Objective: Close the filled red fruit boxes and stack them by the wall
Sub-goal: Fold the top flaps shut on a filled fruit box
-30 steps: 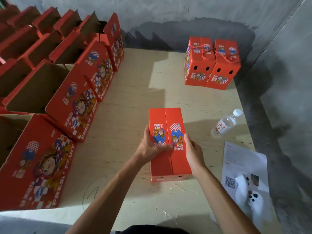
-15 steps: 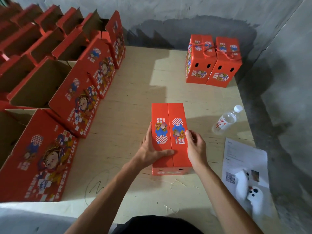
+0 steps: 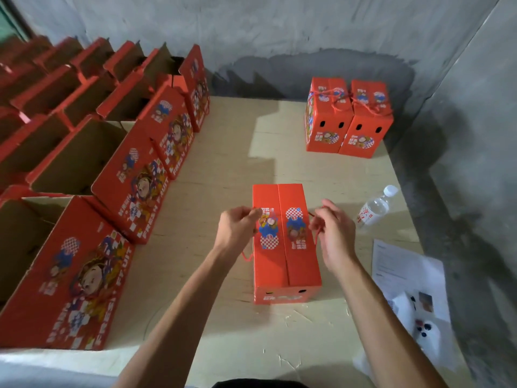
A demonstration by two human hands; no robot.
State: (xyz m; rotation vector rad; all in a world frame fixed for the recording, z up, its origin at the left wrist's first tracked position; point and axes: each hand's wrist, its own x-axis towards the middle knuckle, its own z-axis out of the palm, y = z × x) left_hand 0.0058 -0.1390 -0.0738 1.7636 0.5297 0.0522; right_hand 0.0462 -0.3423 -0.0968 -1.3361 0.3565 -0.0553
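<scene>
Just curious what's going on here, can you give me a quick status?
Left hand and right hand each pinch a red cord. Closed red cardboard fruit box between them, not yet tied. Nothing in the way.

Bare forearms (image 3: 179,312), dark garment (image 3: 251,384) below

A closed box (image 3: 285,242) sits in the middle of the table (image 3: 223,163), with one hand on each side of it. Open boxes (image 3: 84,152) line the left of the frame. Two tied boxes (image 3: 348,119) stand at the upper right by the wall, and a bottle (image 3: 376,207) and papers (image 3: 405,278) lie at the right.
</scene>
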